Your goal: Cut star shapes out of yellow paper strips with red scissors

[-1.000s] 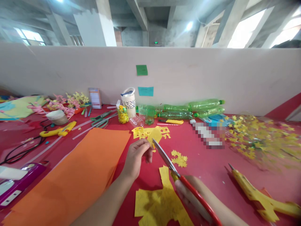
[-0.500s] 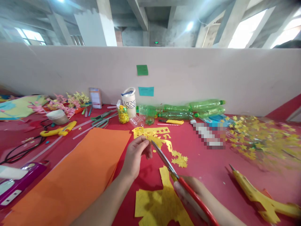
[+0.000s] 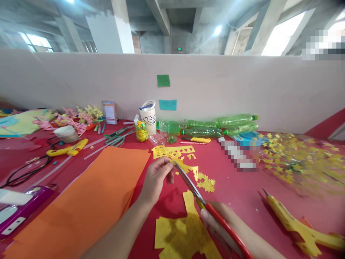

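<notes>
My left hand (image 3: 156, 180) is closed in a pinch at mid-table, on a small piece of yellow paper (image 3: 183, 166) mostly hidden by the fingers. My right hand (image 3: 219, 217) grips a pair of red-handled scissors (image 3: 190, 184), whose blades look nearly closed and point at the left fingertips. Cut-out yellow paper stars (image 3: 206, 182) lie in a small pile just right of the blades. Beyond the left hand are yellow scraps with star-shaped holes (image 3: 185, 149). Large yellow paper sheets (image 3: 178, 230) lie below the scissors.
Orange paper sheets (image 3: 88, 194) cover the left. A yellow glue gun (image 3: 293, 223) lies at right, another (image 3: 68, 148) at left, near a purple power strip (image 3: 29, 205). Green plastic bottles (image 3: 202, 131) and a white tumbler (image 3: 148, 120) stand along the partition (image 3: 229, 86). Yellow star sprays (image 3: 293, 158) sit right.
My left hand has moved very slightly right at the scissor tips, and the yellow paper there has shifted a little. My right hand and the scissors have barely moved.
</notes>
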`<state>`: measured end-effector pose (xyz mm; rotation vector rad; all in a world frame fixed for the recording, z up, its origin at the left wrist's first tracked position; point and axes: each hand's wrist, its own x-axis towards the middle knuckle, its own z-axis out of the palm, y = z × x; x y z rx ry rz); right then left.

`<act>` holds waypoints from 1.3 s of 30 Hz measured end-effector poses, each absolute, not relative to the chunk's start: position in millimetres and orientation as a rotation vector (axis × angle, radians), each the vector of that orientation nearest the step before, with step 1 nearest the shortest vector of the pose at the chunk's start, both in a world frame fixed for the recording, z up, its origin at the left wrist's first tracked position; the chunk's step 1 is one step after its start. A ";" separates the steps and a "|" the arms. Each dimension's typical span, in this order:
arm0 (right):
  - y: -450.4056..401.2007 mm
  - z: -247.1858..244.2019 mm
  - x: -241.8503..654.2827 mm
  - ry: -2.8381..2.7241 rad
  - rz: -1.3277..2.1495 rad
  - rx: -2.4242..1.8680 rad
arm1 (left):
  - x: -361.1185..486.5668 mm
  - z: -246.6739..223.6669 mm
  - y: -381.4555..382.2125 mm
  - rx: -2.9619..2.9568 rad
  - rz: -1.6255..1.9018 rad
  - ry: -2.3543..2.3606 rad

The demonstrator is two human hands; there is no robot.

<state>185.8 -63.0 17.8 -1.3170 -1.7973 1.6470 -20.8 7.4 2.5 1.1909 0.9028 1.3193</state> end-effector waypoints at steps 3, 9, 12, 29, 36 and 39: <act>-63.5 20.6 185.2 -1.764 1.647 -1.355 | -21.7 1.5 8.4 1.200 1.311 0.908; -64.2 24.4 183.8 -1.714 1.613 -1.345 | -23.8 1.5 9.8 1.201 1.297 0.925; -64.1 20.3 185.7 -1.710 1.608 -1.337 | -25.2 2.7 10.0 1.200 1.285 0.922; -63.2 14.0 186.1 -1.639 1.624 -1.363 | -27.7 4.9 10.4 1.187 1.246 0.938; -62.4 13.9 187.0 -1.759 1.644 -1.389 | -28.2 3.8 10.2 1.200 1.279 0.964; -63.2 18.1 185.7 -1.768 1.674 -1.335 | -27.0 3.2 9.8 1.244 1.269 0.973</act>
